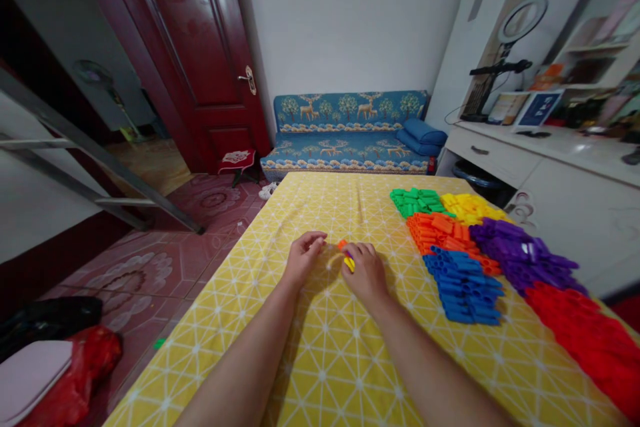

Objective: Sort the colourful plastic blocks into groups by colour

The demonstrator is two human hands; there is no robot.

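Near the middle of the table, my right hand (365, 270) is closed round a few small coloured tubes. A yellow tube (349, 263) and an orange tube (342, 244) show at its fingertips, with a bit of purple between them. To its left is my left hand (304, 255), its fingers curved toward the right hand and the thumb near the index finger. Whether anything lies between those fingertips is too small to tell. A small gap separates the two hands.
Piles of green (416, 201), yellow (467, 207), orange (443, 233), blue (463, 285), purple (523, 253) and red tubes (585, 333) cover the right side of the yellow patterned table (320, 373). A blue sofa (345, 140) stands beyond; a metal ladder (125, 180) leans at left.
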